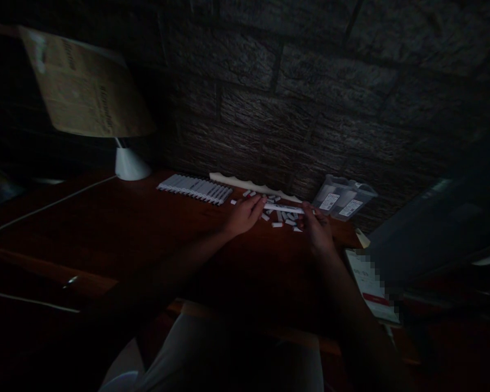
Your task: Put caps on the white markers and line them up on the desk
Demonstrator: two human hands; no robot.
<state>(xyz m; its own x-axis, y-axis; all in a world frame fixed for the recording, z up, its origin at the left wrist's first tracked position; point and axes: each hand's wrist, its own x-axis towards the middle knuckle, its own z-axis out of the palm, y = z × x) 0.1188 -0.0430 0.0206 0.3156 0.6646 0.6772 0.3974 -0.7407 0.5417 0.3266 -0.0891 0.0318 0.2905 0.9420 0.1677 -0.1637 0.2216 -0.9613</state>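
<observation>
My left hand (246, 214) has its fingers closed around the left part of a white marker (283, 208). The closed fingers of my right hand (317, 227) pinch the marker's other end. It lies almost level between the two hands, just above the wooden desk. A small white tip shows left of my left hand; whether it belongs to the same marker I cannot tell. Under and around the marker lie several loose marker caps (277, 224), some partly hidden by my hands. To the left, several white markers (196, 188) lie side by side in a row.
A lamp (132, 163) with a printed shade stands at the back left, its cord running over the desk (106, 228). Behind my right hand are clear plastic containers (343, 197). A wavy pale strip (245, 182) lies along the stone wall. A booklet (371, 286) sits at the right edge.
</observation>
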